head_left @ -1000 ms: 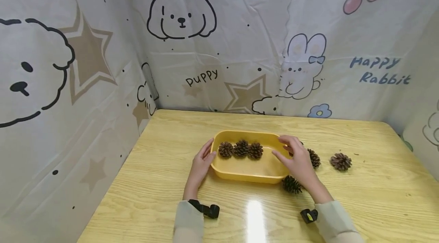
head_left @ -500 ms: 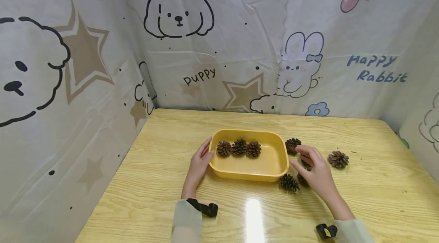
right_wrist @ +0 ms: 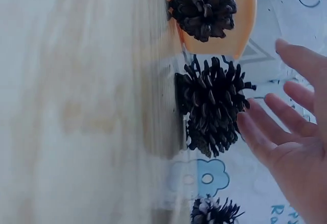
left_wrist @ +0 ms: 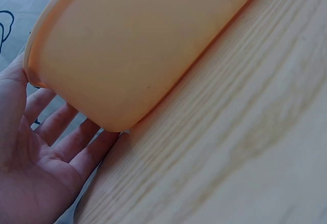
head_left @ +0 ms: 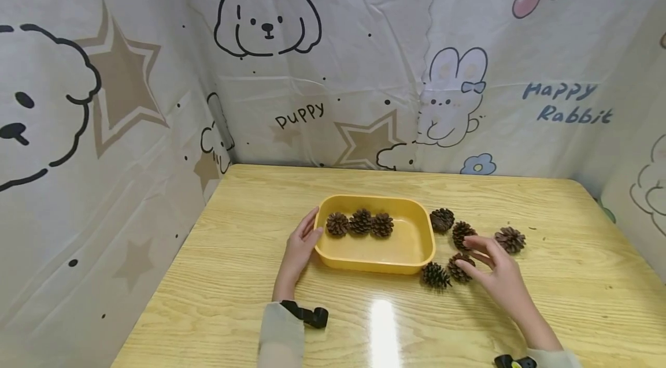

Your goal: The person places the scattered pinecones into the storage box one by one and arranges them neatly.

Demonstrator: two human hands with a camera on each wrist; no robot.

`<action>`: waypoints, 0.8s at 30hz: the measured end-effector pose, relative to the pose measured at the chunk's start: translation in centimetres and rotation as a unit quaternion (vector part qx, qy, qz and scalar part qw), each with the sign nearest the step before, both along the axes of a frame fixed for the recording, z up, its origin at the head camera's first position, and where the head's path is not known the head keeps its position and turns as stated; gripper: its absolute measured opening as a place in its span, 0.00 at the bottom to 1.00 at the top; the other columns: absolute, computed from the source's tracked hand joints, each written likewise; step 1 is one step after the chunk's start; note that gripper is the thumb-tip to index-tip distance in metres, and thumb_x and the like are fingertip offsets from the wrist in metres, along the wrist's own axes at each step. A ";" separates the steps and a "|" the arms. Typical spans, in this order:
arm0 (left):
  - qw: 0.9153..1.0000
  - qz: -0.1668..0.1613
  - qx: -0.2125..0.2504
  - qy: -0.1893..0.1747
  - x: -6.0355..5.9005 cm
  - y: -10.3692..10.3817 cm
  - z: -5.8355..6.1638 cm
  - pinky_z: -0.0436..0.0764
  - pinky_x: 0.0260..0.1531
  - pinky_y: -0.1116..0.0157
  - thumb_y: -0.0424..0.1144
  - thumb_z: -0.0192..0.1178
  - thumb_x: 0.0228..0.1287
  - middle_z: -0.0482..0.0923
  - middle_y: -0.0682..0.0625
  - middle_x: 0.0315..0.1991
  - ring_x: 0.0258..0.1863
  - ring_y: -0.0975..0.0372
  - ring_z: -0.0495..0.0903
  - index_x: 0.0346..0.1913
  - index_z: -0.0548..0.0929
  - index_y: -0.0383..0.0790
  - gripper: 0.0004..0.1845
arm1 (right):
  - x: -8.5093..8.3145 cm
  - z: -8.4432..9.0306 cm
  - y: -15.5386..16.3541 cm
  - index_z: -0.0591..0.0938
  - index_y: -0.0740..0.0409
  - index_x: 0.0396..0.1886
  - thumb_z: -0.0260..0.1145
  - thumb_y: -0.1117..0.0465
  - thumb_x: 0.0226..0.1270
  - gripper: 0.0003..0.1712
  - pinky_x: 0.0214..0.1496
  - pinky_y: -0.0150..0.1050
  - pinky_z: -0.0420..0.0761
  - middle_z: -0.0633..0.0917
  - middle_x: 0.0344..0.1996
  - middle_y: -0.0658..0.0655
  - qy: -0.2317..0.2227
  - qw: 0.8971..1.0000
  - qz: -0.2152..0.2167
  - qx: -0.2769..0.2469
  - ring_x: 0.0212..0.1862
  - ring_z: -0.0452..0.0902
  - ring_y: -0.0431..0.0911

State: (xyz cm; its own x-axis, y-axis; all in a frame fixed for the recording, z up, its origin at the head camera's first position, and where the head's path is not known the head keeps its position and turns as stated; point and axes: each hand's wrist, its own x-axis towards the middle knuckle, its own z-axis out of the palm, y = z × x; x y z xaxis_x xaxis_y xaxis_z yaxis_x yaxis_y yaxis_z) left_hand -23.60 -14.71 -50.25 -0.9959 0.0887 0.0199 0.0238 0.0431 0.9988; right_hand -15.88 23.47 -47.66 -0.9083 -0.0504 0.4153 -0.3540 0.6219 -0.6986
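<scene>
The left wrist view shows only 1 corner of the yellow tray point(left_wrist: 138, 40); its inside is out of frame, and the left hand point(left_wrist: 36, 163) is cut off at the left and bottom edges. In the right wrist view the right hand point(right_wrist: 296, 152) runs off the right edge, and the lowest pine cone point(right_wrist: 217, 214) is cut off by the bottom edge.

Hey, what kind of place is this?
Probably a small makeshift work booth: a wooden table walled in by cartoon-printed cloth, with a yellow tray and loose pine cones on it.
</scene>
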 end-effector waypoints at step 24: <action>1.000 0.008 -0.001 0.009 -0.9 -0.1 -1.8 0.68 0.72 0.54 0.42 0.54 0.74 0.62 0.44 0.75 0.73 0.52 0.65 0.74 0.64 0.51 0.29 | 0.3 -2.0 1.9 0.73 0.60 0.65 0.75 0.61 0.55 0.37 0.52 0.16 0.77 0.77 0.57 0.63 -0.096 0.994 0.008 0.058 0.54 0.80 0.46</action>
State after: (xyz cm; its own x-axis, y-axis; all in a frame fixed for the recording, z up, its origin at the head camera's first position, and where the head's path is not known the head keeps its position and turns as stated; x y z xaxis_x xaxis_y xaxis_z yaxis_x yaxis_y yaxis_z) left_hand -24.46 -14.76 -52.04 -0.9966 0.0736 0.0379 0.0414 0.0456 0.9981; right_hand -15.58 25.42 -49.62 -0.9689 -0.1032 0.2248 -0.2315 0.6979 -0.6777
